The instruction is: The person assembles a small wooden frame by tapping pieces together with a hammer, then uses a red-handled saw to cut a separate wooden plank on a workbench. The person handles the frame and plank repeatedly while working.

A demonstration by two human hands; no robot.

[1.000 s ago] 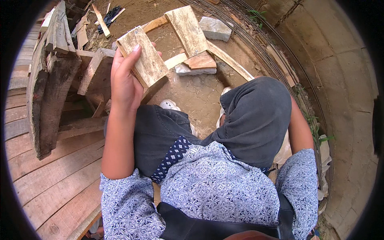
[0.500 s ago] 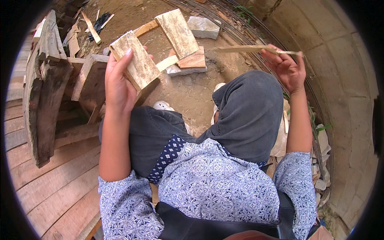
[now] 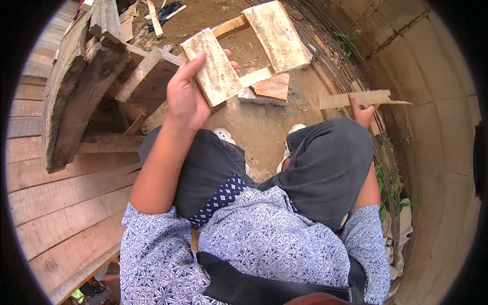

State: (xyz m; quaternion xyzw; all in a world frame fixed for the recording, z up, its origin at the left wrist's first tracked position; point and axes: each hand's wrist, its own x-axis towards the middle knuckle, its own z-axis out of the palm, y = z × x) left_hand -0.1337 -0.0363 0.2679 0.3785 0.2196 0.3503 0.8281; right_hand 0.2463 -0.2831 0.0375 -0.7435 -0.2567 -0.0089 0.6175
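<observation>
My left hand (image 3: 187, 99) is closed round the near board of a small wooden frame (image 3: 213, 68), with the thumb lying on top of it. The frame has two short, stained boards joined by two narrow slats. Its far board (image 3: 277, 35) is tilted up toward the upper middle. Beyond my right knee, my right hand (image 3: 363, 114) grips a thin wooden strip (image 3: 335, 100) with a jagged, splintered right end. The strip lies roughly level, its broad face showing; part of that hand is hidden behind it.
At the left, a rough timber structure (image 3: 76, 96) stands beside plank flooring (image 3: 76, 203). Under the frame, a piece of wood (image 3: 273, 87) lies on a pale stone block (image 3: 259, 97). Long thin rods (image 3: 325, 63) run along the curved wall (image 3: 437, 127) at the right.
My right hand has moved lower, toward the wall side, and the strip has turned from edge-on to broad face. The frame sits further right in the view, still in my left hand.
</observation>
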